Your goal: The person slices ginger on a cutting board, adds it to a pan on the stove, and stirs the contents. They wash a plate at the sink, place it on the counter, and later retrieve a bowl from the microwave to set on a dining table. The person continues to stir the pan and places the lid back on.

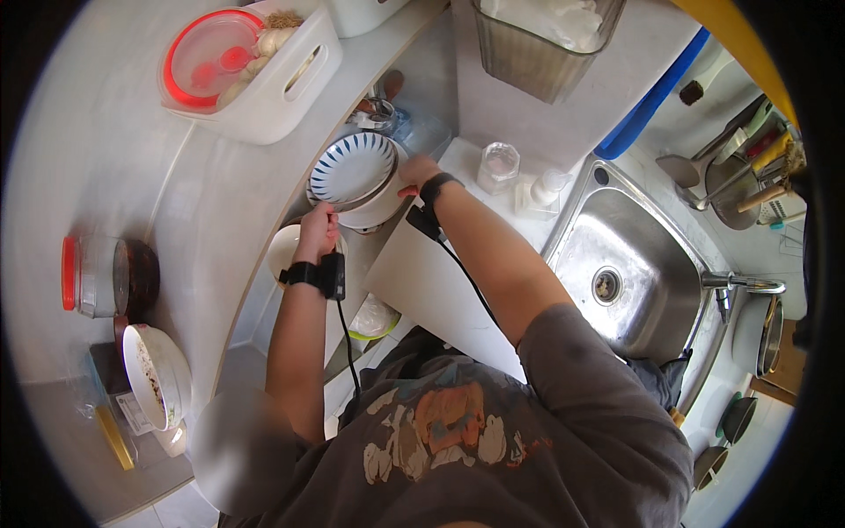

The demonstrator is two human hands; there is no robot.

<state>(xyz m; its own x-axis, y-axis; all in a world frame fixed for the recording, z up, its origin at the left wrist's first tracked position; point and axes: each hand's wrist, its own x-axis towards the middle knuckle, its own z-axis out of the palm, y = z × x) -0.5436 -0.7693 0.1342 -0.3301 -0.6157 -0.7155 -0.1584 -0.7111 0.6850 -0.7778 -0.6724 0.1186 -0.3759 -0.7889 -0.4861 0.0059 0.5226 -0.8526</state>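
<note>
A white plate with blue strokes around its rim (354,167) tops a stack of dishes inside a shelf space below the upper counter. Under it sits a larger white bowl (370,214). My left hand (319,232) has its fingers curled at the near left edge of the stack. On the other side, my right hand (418,174), slightly blurred, grips the stack's right edge; its fingertips are partly hidden. Beside my left hand, partly behind it, is a cream bowl (284,251). Behind the stack stands a metal utensil holder (377,113) with spoons.
A stainless steel sink (640,264) with a faucet (743,284) is to the right. A glass jar (498,167) and a pump bottle (546,190) stand near it. On the upper counter are a white basket (284,99), a red-lidded jar (99,276) and a bowl (158,376).
</note>
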